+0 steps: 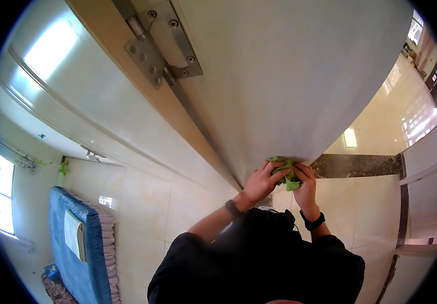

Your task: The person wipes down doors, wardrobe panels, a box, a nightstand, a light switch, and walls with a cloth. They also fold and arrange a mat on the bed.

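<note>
A crumpled green cloth (292,181) is bunched between my two hands, low in front of the pale door panel (279,76). My left hand (260,181) has its fingers curled over the left side of the cloth. From the other side, my right hand (305,186) grips the cloth's right edge. Both hands are near the panel's lower edge; whether the cloth presses on it, I cannot tell. Dark bands circle both wrists.
A metal hinge (162,48) joins the panel to the frame (122,66) at upper left. A blue-covered bed (84,228) with a folded item (74,235) stands at lower left. Below lie glossy floor tiles (147,202) and a dark marble strip (358,165).
</note>
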`<state>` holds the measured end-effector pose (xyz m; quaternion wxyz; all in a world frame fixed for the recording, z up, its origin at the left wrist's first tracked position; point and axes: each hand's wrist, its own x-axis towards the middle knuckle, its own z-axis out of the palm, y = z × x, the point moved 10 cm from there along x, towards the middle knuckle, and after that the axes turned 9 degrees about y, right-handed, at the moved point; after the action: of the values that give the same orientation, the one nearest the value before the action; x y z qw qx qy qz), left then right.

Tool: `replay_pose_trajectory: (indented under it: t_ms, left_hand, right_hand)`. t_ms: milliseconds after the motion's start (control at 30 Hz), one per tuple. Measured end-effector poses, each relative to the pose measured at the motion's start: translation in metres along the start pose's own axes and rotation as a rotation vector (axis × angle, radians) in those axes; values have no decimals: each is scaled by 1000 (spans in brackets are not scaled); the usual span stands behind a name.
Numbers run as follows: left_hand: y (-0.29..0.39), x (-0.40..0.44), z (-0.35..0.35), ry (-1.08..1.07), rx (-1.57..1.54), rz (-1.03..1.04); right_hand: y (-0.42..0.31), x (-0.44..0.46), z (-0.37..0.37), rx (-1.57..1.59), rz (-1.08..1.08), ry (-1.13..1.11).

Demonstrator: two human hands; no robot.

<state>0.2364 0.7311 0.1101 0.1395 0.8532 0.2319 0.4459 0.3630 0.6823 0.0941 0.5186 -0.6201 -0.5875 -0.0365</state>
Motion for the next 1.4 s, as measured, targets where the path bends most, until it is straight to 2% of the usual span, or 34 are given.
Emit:
replay_pose_trajectory:
  t_ms: [67,200,500,667,900,1033,1233,1400]
  left_hand:
    - [-11,-14,7,-63,-5,-87]
    - [-9,-6,-14,14,8,-76]
    - [55,89,-88,298,-139,24]
    - [53,87,-75,175,-106,9]
    - [7,21,-32,52,-27,-58]
    - [-16,-13,-22,40,20,-93]
    - [-20,-16,-52,135,55,-111]
    - [18,34,-101,254,58,30]
  right_hand:
    - [6,-12,13,-35,-7,-28]
    - [-19,9,12,-61,-83,-63]
    - [-82,83,-57,112,-130,185]
    - [-73,76,-58,88,-84,217]
    - [-26,23,-6,30,56,-1]
    - [-18,-4,27,-12,13,10]
    - [-33,2,47,11,-32,-75]
    - [-79,44,9,118,-96,129]
